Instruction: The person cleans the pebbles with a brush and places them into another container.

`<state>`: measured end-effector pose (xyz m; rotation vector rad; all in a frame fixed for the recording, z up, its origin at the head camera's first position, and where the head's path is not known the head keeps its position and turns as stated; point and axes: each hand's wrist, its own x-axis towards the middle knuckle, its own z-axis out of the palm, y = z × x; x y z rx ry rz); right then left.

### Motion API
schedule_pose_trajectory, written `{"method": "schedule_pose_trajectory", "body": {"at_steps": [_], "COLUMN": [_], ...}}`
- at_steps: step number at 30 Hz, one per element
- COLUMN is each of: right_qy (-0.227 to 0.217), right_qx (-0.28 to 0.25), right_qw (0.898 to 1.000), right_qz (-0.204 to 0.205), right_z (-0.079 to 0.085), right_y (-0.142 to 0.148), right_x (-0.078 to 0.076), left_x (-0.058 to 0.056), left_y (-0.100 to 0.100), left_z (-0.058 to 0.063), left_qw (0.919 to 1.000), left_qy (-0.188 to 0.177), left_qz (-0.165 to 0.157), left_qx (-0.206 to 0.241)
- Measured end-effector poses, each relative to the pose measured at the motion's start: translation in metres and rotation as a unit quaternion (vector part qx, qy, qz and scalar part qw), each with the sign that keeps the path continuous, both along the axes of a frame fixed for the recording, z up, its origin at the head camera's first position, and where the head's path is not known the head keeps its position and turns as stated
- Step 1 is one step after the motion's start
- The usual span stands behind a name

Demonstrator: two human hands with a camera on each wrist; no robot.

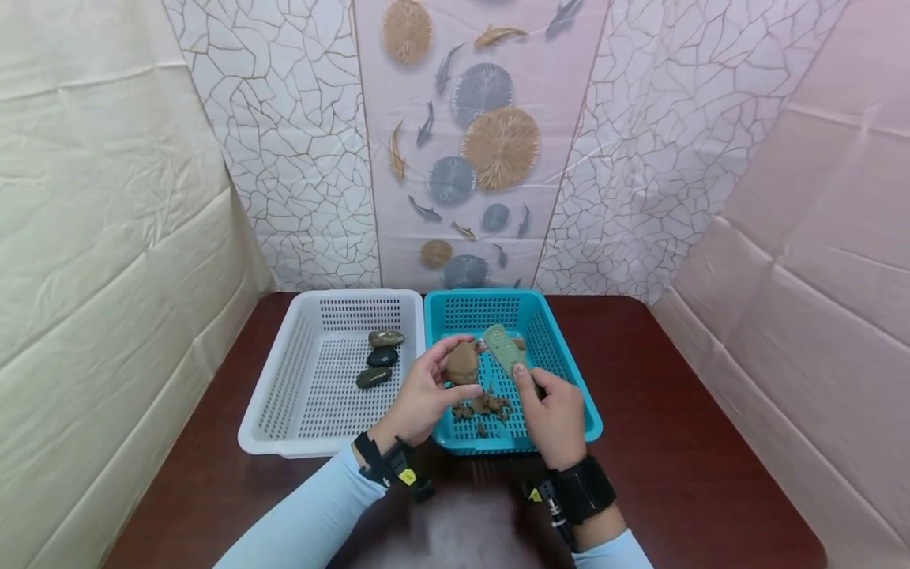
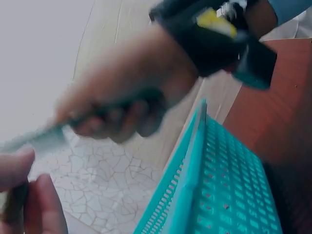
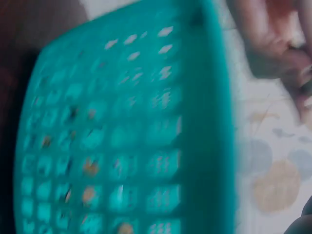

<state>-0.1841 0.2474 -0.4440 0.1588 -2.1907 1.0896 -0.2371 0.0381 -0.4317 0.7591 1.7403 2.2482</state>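
Over the teal basket [image 1: 584, 395], my left hand [image 1: 419, 395] holds a rounded brown lump [image 1: 462, 363] that looks like a mud-coated stone, thumb below and fingers above. My right hand [image 1: 558, 415] grips a green brush [image 1: 502, 346] by its handle, thumb laid along the top. The brush head is just right of the brown lump. In the left wrist view, pale blurred bristles [image 2: 53, 139] show under the brush, close to the left fingertips. Crumbled brown clumps [image 1: 492, 404] lie on the basket floor beneath the hands.
A white basket [image 1: 273, 379] stands against the teal one on the left. Inside it three dark, smooth stones [image 1: 382, 357] lie in a row near its right wall. Both baskets sit on a dark red-brown table [image 1: 661, 411], with patterned cloth [image 1: 455, 142] behind.
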Motion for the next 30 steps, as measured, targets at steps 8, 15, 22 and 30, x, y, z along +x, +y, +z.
{"method": "schedule_pose_trajectory", "body": {"at_steps": [8, 15, 22, 30], "right_qy": [-0.023, -0.035, 0.004, -0.025], "right_qx": [0.008, -0.011, 0.009, 0.004], "right_qw": [0.999, 0.999, 0.999, 0.998], "right_qz": [0.024, -0.019, 0.035, -0.058], "right_z": [-0.004, -0.001, 0.004, 0.002], "right_y": [-0.005, 0.004, -0.011, 0.010], "right_x": [-0.003, -0.001, 0.003, -0.004], "left_x": [0.001, -0.001, 0.001, 0.002], "left_y": [0.004, 0.002, 0.003, 0.001], "left_z": [0.000, -0.010, -0.005, -0.001], "left_qw": [0.9999, 0.9996, 0.9996, 0.9993], "left_qy": [-0.006, -0.007, -0.005, 0.012], "left_qz": [0.013, 0.027, 0.027, 0.031], "left_qx": [0.000, -0.004, -0.004, -0.019]}}
